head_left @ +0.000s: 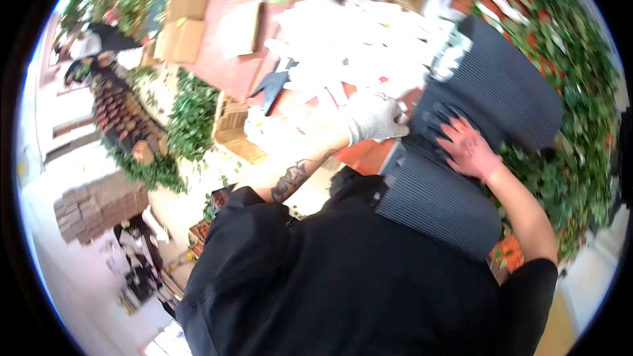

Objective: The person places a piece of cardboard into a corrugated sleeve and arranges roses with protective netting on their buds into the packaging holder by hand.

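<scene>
Much greenery beside two ridged panels. Between them, right hand, fingers spread, gripping nothing visible; at their edge, left hand curled, hold unclear. Apparently mid-adjustment, calling for steady support.

**Leafy stems crowding the bench**

Brown cardboard is lying at the bench's left edge. The stems are spreading along the right edge. Well past the left edge, a cardboard stack is standing.
</scene>
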The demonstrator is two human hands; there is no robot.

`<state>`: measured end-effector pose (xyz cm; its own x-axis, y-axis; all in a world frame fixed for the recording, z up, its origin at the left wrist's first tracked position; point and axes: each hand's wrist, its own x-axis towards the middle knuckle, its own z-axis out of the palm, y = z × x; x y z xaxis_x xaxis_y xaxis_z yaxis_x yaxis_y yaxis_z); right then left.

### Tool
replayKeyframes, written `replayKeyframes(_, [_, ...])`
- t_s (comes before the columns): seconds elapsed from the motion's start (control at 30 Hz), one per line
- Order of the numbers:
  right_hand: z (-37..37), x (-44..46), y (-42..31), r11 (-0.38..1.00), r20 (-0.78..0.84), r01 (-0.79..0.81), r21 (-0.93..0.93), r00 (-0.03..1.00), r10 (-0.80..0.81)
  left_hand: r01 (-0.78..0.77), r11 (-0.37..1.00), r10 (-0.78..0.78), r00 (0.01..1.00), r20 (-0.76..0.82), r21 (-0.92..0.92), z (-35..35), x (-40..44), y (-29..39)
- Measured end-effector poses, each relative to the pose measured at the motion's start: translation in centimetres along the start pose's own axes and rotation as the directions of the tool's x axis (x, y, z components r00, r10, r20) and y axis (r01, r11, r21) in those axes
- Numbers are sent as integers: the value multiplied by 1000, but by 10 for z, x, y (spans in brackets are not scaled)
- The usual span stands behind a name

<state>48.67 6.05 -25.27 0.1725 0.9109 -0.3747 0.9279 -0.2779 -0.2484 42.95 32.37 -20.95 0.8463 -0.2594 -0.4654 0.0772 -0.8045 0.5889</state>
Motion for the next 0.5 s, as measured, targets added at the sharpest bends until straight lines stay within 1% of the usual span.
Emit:
replayKeyframes(0.03, [-2,1,-2,1000,32,-4,-21,999,5,-9,995,5,999,-43,-103,-15,-11,-12])
replayKeyframes(0.07, [-2,0,-3,999,65,-24,-42,998,27,-33,977,-18,972,-233,-210,-37,-32,-22])
replayKeyframes(0.1, [14,-4,2,999,-13,-2,-39,1000,2,2,970,-106,904,-415,-243,-41,-43,-61])
replayKeyframes(0.13, [26,-8,5,999,-83,15,-29,996,-17,25,994,-85,786,-613,-107,-50,-54,-104])
replayKeyframes(0.17, [22,-6,4,1000,-45,3,11,999,-2,150,950,-310,558,-769,-274,-68,-63,-127])
replayKeyframes(0.2, [20,-3,5,1000,-47,4,9,999,-3,293,885,-456,392,-799,-362,-89,-74,-157])
replayKeyframes(0.23, [20,-4,5,1000,-39,-9,21,999,10,440,867,-392,312,-865,-234,-102,-75,-198])
replayKeyframes(0.27, [19,-7,4,999,-26,-24,30,999,25,579,807,-309,245,-919,-117,-110,-73,-234])
replayKeyframes(0.3, [14,-3,3,998,9,-32,61,999,31,649,735,-458,261,-850,-196,-118,-69,-254])
replayKeyframes(0.33, [12,-2,3,998,14,-43,46,999,42,711,654,-591,266,-762,-259,-125,-63,-268])
replayKeyframes(0.37, [13,-2,3,998,14,-42,52,999,42,653,693,-625,332,-706,-306,-127,-61,-271])
replayKeyframes(0.4, [13,-4,2,997,18,-43,61,999,42,639,702,-625,341,-702,-314,-127,-59,-272])
replayKeyframes(0.47, [5,-3,0,997,11,-54,52,999,53,670,668,-677,366,-638,-325,-128,-59,-266])
replayKeyframes(0.5, [0,-2,-3,998,54,-60,9,997,60,643,672,-682,343,-646,-368,-131,-61,-256])
